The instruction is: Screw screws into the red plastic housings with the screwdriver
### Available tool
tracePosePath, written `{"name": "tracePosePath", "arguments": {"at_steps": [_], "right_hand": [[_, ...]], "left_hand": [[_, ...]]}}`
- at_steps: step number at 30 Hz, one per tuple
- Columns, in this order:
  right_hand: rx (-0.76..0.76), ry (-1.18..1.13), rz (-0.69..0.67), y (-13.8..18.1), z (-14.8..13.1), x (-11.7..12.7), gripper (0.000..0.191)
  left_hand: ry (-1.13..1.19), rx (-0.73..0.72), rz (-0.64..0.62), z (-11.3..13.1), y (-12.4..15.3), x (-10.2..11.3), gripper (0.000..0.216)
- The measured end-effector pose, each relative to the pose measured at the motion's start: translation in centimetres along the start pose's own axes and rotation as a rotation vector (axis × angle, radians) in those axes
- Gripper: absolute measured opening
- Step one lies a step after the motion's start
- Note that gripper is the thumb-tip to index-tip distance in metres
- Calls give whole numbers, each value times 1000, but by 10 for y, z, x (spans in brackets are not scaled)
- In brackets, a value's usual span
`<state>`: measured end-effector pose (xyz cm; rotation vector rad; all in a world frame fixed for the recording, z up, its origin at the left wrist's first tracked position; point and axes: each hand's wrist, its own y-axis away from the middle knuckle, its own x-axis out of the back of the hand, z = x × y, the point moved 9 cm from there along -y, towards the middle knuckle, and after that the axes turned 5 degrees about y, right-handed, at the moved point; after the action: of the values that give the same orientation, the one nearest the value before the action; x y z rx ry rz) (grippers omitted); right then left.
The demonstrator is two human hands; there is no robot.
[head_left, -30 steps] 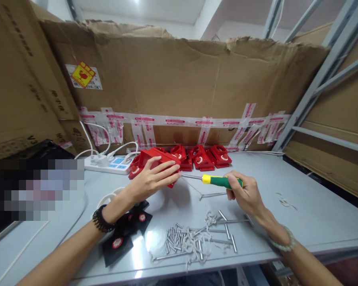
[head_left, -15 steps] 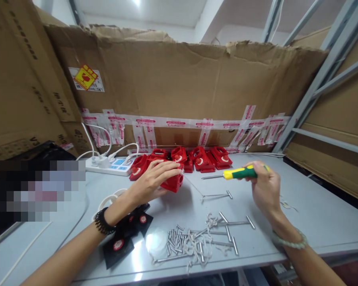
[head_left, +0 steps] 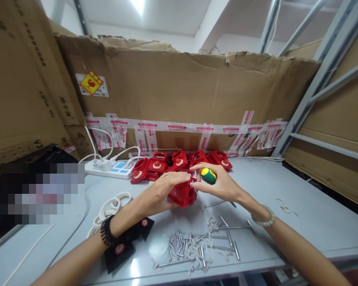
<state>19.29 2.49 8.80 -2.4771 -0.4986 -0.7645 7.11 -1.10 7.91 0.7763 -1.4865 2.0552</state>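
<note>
**Screwdriver being aimed away from the camera**

A red plastic block (head_left: pixel 182 193) is being steadied mid-table by the curled left hand (head_left: pixel 158 194). The screwdriver (head_left: pixel 208 175) is being gripped by the closed right hand (head_left: pixel 219 184), its butt facing the camera, its long axis running toward the block.

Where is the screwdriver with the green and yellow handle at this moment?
In the head view, near the middle of the table, the screwdriver is in the right hand, against the red plastic part that the left hand holds.
</note>
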Motion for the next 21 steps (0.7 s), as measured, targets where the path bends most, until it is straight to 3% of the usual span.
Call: {"name": "tracePosePath", "arguments": {"at_steps": [11, 16, 21], "right_hand": [[84, 111, -58, 2, -7, -4, 35], [158, 113, -85, 3, -11, -6, 24], [193, 56, -32, 4, -11, -4, 20]], "left_hand": [[56, -57, -29, 10, 0, -8, 55], [73, -65, -28, 12, 1, -15, 54], [65, -59, -15, 9, 0, -18, 57]]}}
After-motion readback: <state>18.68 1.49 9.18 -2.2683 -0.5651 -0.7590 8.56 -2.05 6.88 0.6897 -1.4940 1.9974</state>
